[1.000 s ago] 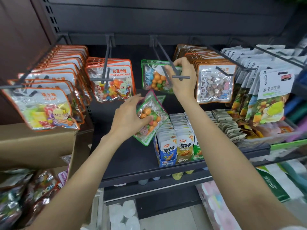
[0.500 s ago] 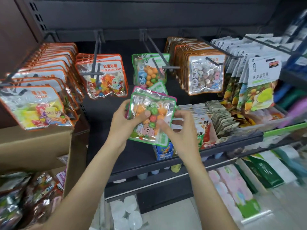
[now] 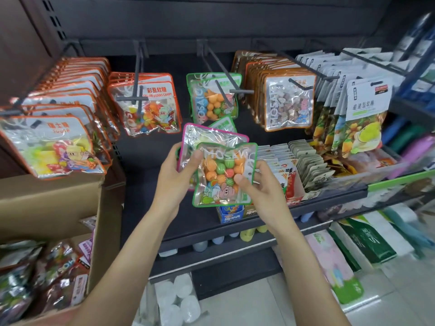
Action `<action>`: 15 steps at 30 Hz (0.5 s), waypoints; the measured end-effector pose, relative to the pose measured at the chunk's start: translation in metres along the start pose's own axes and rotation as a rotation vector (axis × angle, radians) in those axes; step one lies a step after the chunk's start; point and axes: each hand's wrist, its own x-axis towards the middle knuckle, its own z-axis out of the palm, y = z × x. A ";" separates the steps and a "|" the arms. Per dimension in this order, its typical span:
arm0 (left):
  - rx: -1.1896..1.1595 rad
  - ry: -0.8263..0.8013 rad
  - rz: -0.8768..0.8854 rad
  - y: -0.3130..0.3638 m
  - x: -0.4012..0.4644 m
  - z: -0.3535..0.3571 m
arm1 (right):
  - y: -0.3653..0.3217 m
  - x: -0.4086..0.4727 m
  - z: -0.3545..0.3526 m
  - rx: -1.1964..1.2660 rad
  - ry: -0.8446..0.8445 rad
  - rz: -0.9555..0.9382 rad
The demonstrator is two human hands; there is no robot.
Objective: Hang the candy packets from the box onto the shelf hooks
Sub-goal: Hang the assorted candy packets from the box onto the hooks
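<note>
Both hands hold candy packets in front of the shelf. My left hand (image 3: 175, 171) grips a pink-edged packet (image 3: 207, 135) from its left side, thumb on the front. My right hand (image 3: 257, 182) pinches a green-edged packet (image 3: 220, 172) of orange and green balls by its right edge; this one lies in front of the pink one. Above them a shelf hook (image 3: 226, 76) carries a matching green-edged packet (image 3: 211, 100). Another green packet (image 3: 222, 124) peeks out behind the held ones. The cardboard box (image 3: 58, 203) with more packets (image 3: 42, 276) stands at lower left.
Orange-edged packets hang on hooks at left (image 3: 58, 128), centre-left (image 3: 148, 109) and centre-right (image 3: 287, 102). White and green pouches (image 3: 362, 107) hang at right. Boxed snacks (image 3: 289, 168) sit on the shelf board (image 3: 146, 180). Goods fill lower shelves.
My right hand came down from the hook to the packets my left hand lifted. The green-edged packet now sits in front, offset from the pink one, pinched by the right hand.
</note>
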 end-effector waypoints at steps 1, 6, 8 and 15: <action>-0.005 0.005 0.021 0.002 -0.001 0.000 | -0.001 0.000 0.000 0.047 0.023 0.024; 0.011 0.058 0.023 0.002 0.001 0.001 | -0.007 0.002 -0.004 0.306 0.198 0.119; 0.062 0.109 0.000 0.001 0.004 -0.004 | -0.011 0.002 -0.012 0.260 0.334 0.080; 1.048 0.127 0.304 0.013 0.014 -0.038 | -0.056 0.010 -0.058 -0.173 0.068 -0.251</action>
